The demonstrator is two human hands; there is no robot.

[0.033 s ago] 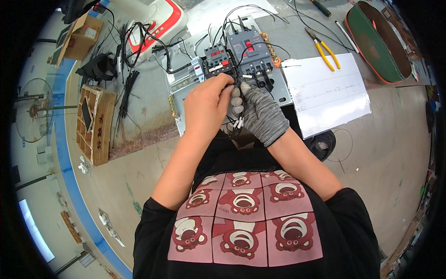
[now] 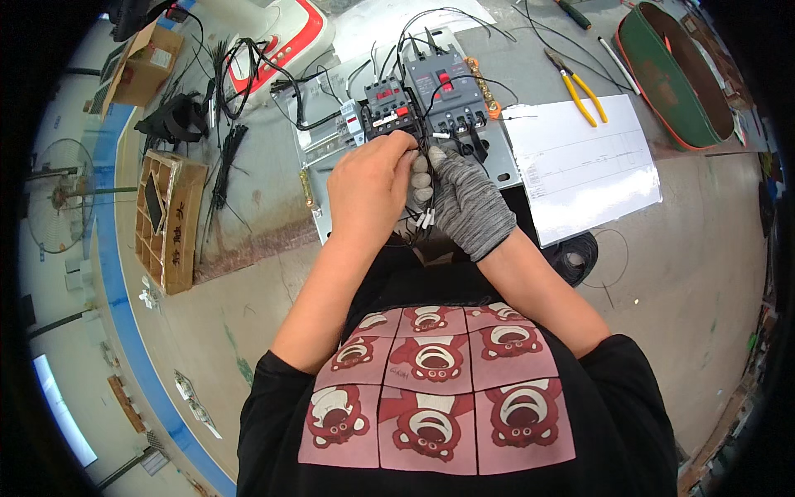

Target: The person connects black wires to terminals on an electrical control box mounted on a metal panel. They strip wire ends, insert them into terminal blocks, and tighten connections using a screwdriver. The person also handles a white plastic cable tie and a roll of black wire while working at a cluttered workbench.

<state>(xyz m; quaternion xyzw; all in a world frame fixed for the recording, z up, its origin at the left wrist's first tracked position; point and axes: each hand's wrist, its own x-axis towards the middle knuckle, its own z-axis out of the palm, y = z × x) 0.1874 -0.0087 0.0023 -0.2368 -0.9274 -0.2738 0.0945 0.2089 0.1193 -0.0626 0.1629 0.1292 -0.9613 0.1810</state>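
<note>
Both my hands meet at a bundle of black wires [image 2: 424, 199] near the front edge of a metal mounting plate [image 2: 325, 217]. My bare left hand [image 2: 370, 178] pinches at the wires, its fingertips partly hidden. In a grey knit glove, my right hand [image 2: 465, 197] curls its fingers round the same bundle. White-tipped wire ends [image 2: 426, 219] hang below the fingers. Just beyond sit a contactor [image 2: 384, 98] with a relay under it and a larger grey circuit breaker [image 2: 447, 87] with a red switch. A small light-coloured breaker [image 2: 351, 121] stands to the left.
Yellow-handled pliers [image 2: 580, 93] lie on a white paper sheet [image 2: 584, 174] at the right, near a green pouch [image 2: 671, 79]. At the left are a divided cardboard box [image 2: 170, 224], loose black cable ties [image 2: 225, 170] and a red-and-white machine [image 2: 286, 41].
</note>
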